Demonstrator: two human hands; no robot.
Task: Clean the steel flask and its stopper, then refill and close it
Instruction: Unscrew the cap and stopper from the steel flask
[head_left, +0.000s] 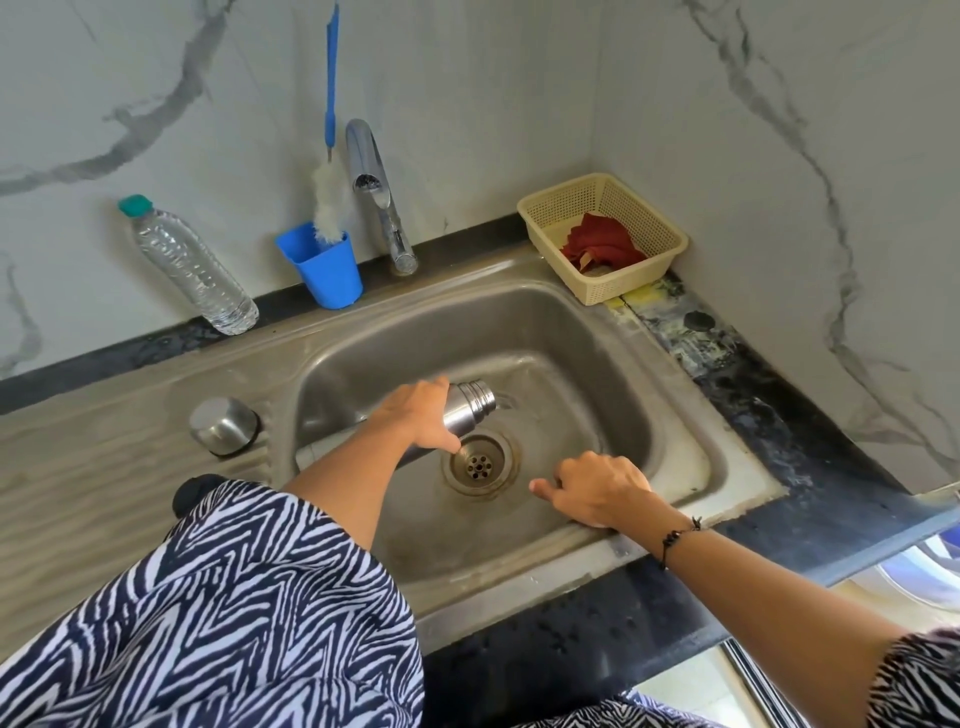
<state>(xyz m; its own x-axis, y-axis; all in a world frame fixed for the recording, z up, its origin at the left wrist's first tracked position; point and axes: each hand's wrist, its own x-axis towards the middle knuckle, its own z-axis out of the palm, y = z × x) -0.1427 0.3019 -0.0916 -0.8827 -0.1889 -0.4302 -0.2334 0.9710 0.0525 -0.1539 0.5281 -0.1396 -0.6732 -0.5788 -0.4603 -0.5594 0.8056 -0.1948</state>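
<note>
Steel flask (465, 408) in left hand (415, 415) — over sink (571, 332)

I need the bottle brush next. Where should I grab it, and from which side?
Judging from its pose, take the bottle brush by its blue handle, above the white bristles. It stands nearly upright in the blue cup, bristle end down, with the handle rising against the wall just left of the tap. Come from the front and pinch the handle's sides, then lift straight up to clear the cup rim.

One flask (464, 406), two hands (415, 415).
</note>
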